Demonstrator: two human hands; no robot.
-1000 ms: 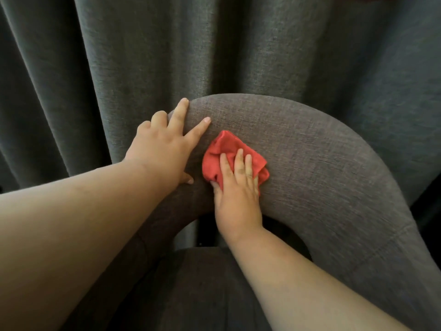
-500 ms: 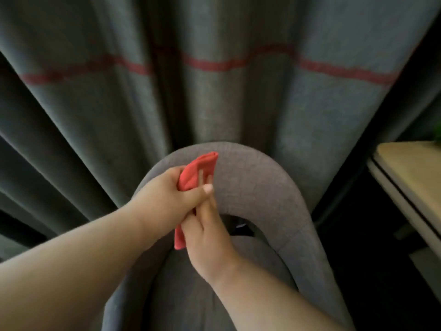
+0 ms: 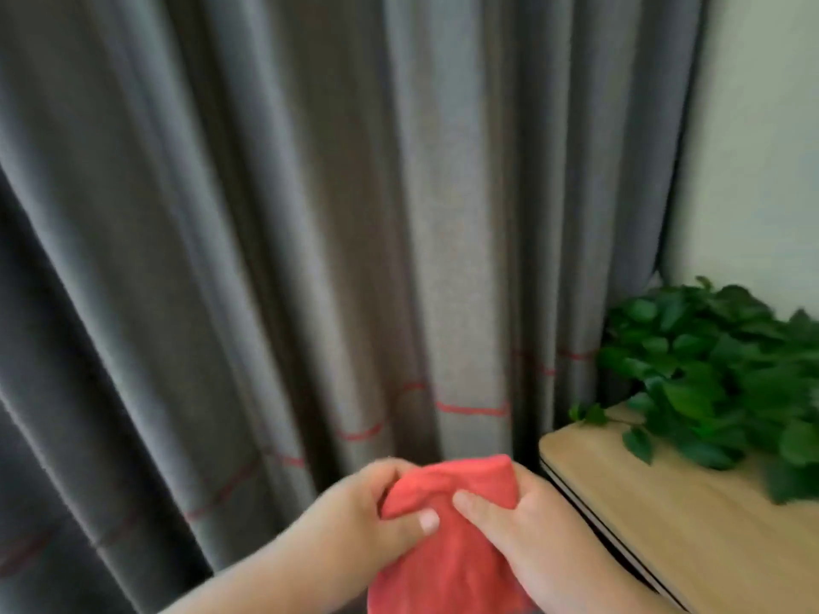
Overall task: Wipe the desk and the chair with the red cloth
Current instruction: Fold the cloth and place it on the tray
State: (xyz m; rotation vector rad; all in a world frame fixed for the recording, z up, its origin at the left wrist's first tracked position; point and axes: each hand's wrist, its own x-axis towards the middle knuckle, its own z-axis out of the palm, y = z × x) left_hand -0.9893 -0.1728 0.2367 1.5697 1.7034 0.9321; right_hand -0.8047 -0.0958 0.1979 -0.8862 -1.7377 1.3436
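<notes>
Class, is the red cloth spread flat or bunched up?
Bunched: the red cloth is gathered between left hand and right hand, hanging below.

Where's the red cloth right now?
In the head view, the red cloth is bottom centre, held up between the left hand and right hand, in front of the grey curtain, left of the wooden desk.

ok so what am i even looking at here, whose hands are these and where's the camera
There is no machine here. A person wears one camera on the head, so you look forward and down along their own arms. The left hand and the right hand both grip a red cloth held up in the air in front of a grey curtain. On the right is the corner of a wooden desk with a leafy green plant on it.
</notes>
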